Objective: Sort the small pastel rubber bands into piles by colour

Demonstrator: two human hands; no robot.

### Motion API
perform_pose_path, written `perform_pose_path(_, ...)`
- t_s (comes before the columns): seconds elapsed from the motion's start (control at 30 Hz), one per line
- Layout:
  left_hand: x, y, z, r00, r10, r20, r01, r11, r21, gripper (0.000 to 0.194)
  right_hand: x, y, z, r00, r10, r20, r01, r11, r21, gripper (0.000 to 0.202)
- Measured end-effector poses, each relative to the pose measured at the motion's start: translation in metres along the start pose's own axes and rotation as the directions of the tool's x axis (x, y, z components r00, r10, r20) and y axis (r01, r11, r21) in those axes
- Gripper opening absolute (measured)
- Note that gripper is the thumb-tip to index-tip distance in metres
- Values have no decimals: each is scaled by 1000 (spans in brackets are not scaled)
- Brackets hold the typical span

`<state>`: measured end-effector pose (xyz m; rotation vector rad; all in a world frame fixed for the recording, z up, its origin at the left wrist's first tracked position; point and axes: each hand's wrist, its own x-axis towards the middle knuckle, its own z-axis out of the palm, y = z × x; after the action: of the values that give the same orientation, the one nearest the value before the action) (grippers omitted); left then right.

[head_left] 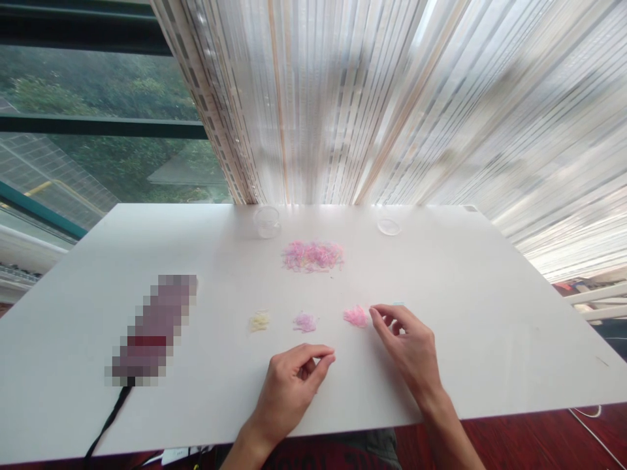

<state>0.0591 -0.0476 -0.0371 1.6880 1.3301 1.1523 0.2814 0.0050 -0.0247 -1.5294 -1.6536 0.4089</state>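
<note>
My left hand is over the near part of the white table, thumb and forefinger pinched together; I cannot make out anything between them. My right hand is also closed in a pinch, its fingertips just right of a small pile of pink bits. Whether it holds a bit is too small to tell. Left of the pink pile lie a lilac pile and a pale yellow pile. A light blue bit shows behind my right hand. Farther back sits a larger heap of mixed pastel bits.
A clear plastic cup stands at the table's back edge, with a clear round lid to its right. On the left lies a blurred-out flat object with a black cable. A striped curtain hangs behind the table.
</note>
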Motion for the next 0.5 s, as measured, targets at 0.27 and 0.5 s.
perform_pose_path(0.27, -1, 0, -1, 1000, 27, -3, -27, 1000, -11, 12, 6, 1, 13, 994, -46, 94, 48, 999, -12, 42)
perform_pose_path(0.5, 0, -1, 0, 1000, 6, -6, -6, 999, -36, 14, 0, 1, 7, 997, -38, 74, 39, 999, -20, 34)
